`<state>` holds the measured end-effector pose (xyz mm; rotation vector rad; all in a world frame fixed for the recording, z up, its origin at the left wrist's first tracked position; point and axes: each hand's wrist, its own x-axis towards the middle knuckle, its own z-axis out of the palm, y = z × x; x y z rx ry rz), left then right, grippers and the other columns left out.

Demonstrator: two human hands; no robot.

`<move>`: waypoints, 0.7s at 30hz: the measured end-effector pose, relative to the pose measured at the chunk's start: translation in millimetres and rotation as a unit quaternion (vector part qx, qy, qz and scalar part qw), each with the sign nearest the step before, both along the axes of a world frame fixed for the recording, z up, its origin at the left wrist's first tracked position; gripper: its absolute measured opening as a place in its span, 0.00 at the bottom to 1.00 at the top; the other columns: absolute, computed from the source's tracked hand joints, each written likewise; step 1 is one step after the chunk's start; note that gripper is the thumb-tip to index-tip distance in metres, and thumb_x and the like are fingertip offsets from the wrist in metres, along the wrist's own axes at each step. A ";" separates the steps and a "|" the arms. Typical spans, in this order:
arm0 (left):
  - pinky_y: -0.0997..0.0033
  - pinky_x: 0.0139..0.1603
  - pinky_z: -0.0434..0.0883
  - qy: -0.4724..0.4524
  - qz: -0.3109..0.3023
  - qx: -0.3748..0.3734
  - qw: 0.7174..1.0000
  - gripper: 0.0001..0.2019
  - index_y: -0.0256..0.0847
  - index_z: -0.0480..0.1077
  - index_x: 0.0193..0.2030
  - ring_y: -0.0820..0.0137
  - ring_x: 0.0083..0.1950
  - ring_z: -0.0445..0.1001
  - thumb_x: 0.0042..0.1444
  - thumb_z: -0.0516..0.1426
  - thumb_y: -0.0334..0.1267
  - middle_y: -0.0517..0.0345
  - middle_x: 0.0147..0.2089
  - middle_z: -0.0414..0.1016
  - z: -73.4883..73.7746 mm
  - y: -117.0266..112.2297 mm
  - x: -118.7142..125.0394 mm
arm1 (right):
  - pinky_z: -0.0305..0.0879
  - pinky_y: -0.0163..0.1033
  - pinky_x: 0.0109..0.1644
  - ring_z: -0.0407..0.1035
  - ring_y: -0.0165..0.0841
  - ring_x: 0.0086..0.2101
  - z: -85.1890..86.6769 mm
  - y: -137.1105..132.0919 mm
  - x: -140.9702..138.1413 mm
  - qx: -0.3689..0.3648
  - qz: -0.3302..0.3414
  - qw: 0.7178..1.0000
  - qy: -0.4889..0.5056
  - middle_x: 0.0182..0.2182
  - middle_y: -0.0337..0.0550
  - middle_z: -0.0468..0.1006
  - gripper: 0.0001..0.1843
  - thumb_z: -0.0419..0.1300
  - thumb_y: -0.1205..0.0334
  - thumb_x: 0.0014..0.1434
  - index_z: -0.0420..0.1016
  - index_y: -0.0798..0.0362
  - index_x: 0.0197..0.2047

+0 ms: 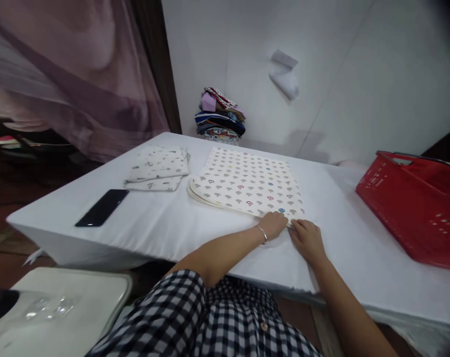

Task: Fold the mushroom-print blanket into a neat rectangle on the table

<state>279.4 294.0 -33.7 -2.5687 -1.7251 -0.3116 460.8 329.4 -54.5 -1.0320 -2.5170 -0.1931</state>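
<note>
A folded white cloth [247, 181] with small grey, red and blue prints lies flat on the table, its layers showing along the near edge. At its near right corner, my left hand [273, 225] is closed on the edge, with a bracelet on the wrist. Right beside it, my right hand [307, 240] pinches the same corner, fingers bent over the cloth. The fingertips of both hands are partly hidden. Left of this cloth lies a second folded cloth [158, 168], white with sparse dark prints, touched by neither hand.
The table has a white cover [165, 228]. A black phone [102, 207] lies at its left, and a red basket [414, 208] stands at its right. Behind the table is a stack of folded fabrics [221, 116] by the wall. A white stool [76, 292] is at lower left.
</note>
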 end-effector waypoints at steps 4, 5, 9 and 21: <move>0.64 0.39 0.64 -0.014 0.000 0.008 1.000 0.10 0.36 0.64 0.45 0.63 0.46 0.67 0.57 0.48 0.29 0.50 0.43 0.71 -0.5 -4.2 -0.3 | 0.54 0.43 0.46 0.64 0.39 0.44 -2.0 4.7 -2.5 0.023 0.003 0.999 -0.037 0.43 0.47 0.74 0.15 0.50 0.57 0.62 0.72 0.50 0.47; 0.64 0.39 0.64 -0.011 -0.002 0.008 1.000 0.11 0.37 0.64 0.45 0.63 0.46 0.67 0.57 0.48 0.28 0.50 0.44 0.71 -0.2 -4.9 -1.0 | 0.54 0.43 0.46 0.64 0.38 0.43 -2.2 6.1 -3.0 0.028 0.006 0.998 -0.049 0.42 0.47 0.74 0.14 0.49 0.57 0.63 0.73 0.50 0.46; 0.65 0.40 0.63 0.009 0.013 0.004 1.000 0.12 0.38 0.64 0.46 0.64 0.48 0.66 0.55 0.48 0.27 0.51 0.46 0.70 2.8 -8.9 -14.5 | 0.54 0.43 0.44 0.66 0.38 0.41 -2.2 11.1 -3.4 0.042 0.015 0.994 -0.097 0.41 0.47 0.75 0.15 0.47 0.61 0.64 0.73 0.52 0.45; 0.62 0.46 0.62 0.024 0.170 0.022 0.985 0.14 0.38 0.67 0.45 0.63 0.49 0.65 0.54 0.48 0.24 0.49 0.46 0.69 0.0 -50.3 -145.7 | 0.57 0.42 0.44 0.66 0.38 0.40 -6.2 19.1 -0.8 0.073 0.041 0.988 -0.131 0.41 0.48 0.75 0.16 0.45 0.67 0.64 0.72 0.55 0.47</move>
